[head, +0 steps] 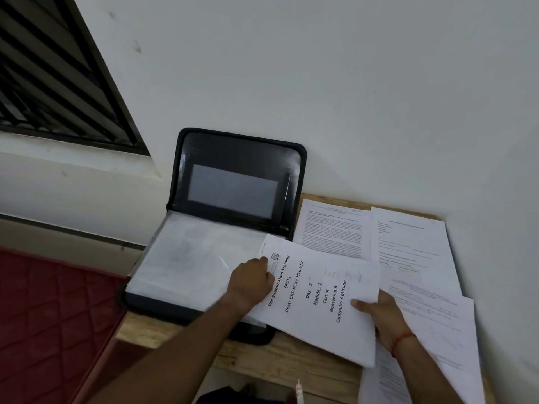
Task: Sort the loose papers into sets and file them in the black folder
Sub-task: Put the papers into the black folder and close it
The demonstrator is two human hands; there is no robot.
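The black folder (204, 158) lies open on a wooden table, its lid leaning against the wall and clear plastic sleeves (186, 258) in its lower half. A stapled paper set (329, 325) headed "Pre Examination Training" overlaps the folder's right edge. My left hand (252, 279) pinches this set at its top left corner, by a sleeve's edge. My right hand (379, 319) holds its right edge, thumb on top and fingers underneath. More loose papers (414, 252) lie spread to the right.
The wooden table (291, 363) stands against a white wall. A red quilted mattress (49, 322) lies at the lower left. A dark barred window (52, 71) is at the upper left. A white pen-like object (299, 392) pokes up at the bottom edge.
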